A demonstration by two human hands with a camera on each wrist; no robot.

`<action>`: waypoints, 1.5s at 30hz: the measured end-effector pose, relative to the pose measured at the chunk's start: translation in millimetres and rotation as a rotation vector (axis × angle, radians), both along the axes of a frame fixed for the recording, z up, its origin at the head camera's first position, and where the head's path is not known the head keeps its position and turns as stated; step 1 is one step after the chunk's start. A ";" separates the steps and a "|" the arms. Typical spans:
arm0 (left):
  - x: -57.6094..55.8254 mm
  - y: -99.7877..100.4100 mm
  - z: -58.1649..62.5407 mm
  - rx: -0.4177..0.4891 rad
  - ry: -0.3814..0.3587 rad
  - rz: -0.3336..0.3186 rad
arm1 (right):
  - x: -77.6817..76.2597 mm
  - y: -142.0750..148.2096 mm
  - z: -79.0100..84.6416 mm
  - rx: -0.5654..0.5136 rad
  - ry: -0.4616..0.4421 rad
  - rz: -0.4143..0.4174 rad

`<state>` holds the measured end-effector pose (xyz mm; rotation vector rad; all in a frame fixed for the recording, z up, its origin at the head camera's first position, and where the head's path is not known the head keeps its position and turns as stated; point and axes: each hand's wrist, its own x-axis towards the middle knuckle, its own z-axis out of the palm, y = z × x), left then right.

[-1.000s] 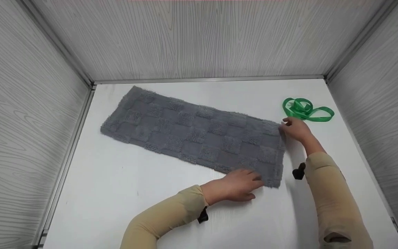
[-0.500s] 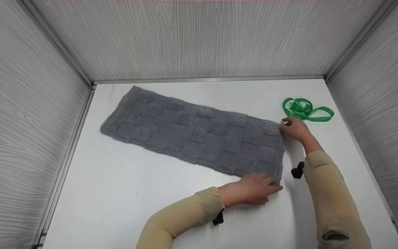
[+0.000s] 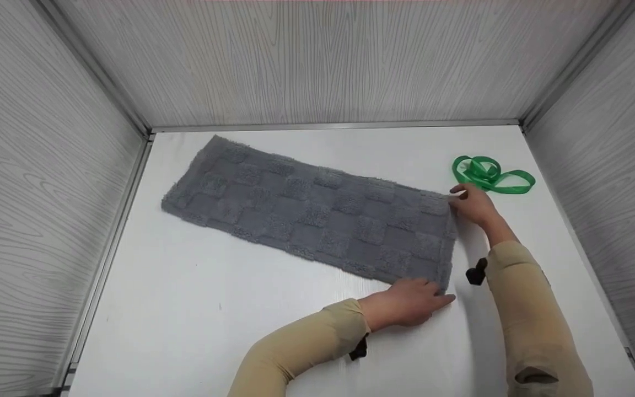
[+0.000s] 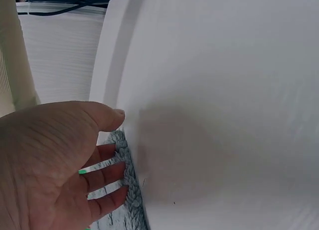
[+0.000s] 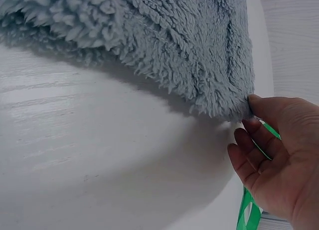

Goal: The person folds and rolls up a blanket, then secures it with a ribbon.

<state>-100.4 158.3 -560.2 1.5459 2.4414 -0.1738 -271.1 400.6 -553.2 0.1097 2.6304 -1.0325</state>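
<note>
A long grey towel (image 3: 306,215) with raised fluffy checks lies slantwise on the white table. My right hand (image 3: 474,207) pinches its far right corner between thumb and index finger; in the right wrist view that corner (image 5: 232,103) is lifted off the surface. At the near right corner is my left hand (image 3: 411,302), palm side over the edge. In the left wrist view its fingers (image 4: 107,177) touch the towel's fluffy edge (image 4: 132,192), while the thumb stands apart from it. Part of the near right corner is hidden beneath the left hand.
A loosely looped green ribbon (image 3: 483,175) lies just beyond my right hand. Grey wood-grain panels (image 3: 317,66) rise at the back and both sides of the white table (image 3: 185,309).
My left hand has slid right along the towel's near edge to its right corner. The right hand keeps its pinch on the far corner, almost unmoved.
</note>
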 end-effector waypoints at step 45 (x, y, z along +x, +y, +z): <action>-53.1 -77.0 55.3 0.666 -0.440 0.645 | 4.9 10.1 22.1 -0.135 0.177 0.090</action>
